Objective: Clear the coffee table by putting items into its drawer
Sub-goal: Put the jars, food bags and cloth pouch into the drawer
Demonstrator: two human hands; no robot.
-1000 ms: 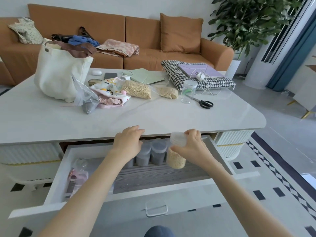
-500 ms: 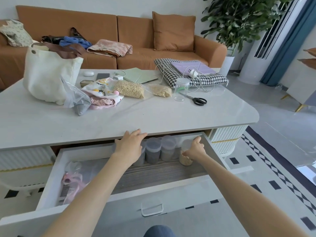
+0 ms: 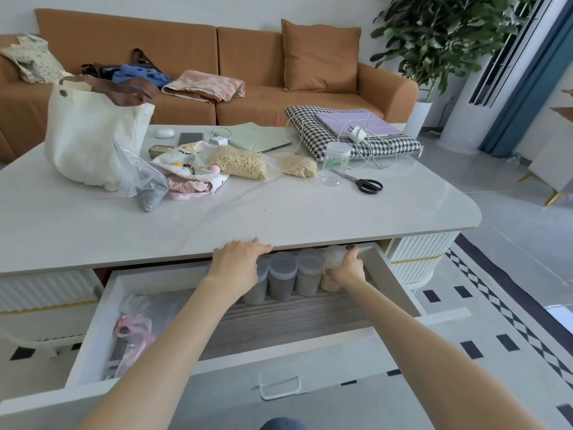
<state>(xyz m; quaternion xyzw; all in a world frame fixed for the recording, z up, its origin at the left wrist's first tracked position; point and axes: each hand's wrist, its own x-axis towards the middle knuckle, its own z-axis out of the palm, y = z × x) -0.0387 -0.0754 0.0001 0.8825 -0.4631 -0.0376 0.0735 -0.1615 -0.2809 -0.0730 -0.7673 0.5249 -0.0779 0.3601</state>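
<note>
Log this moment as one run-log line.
drawer: open | right hand: grips oat jar, right end of jar row | left hand: rests at tabletop edge | on tabletop: large oat bag, small oat bag, clear jar, scissors

An orange sofa (image 3: 248, 110) stood against the wall, with a matching cushion (image 3: 321, 55) upright near the right end of its seat. A folded pink blanket (image 3: 204, 86) lay mid-seat, a blue garment (image 3: 139, 74) just left of it, and a patterned cloth (image 3: 31, 58) at the left end. A leafy plant (image 3: 440, 35) stood beside the sofa's right arm, near a blue curtain (image 3: 527, 88).
</note>
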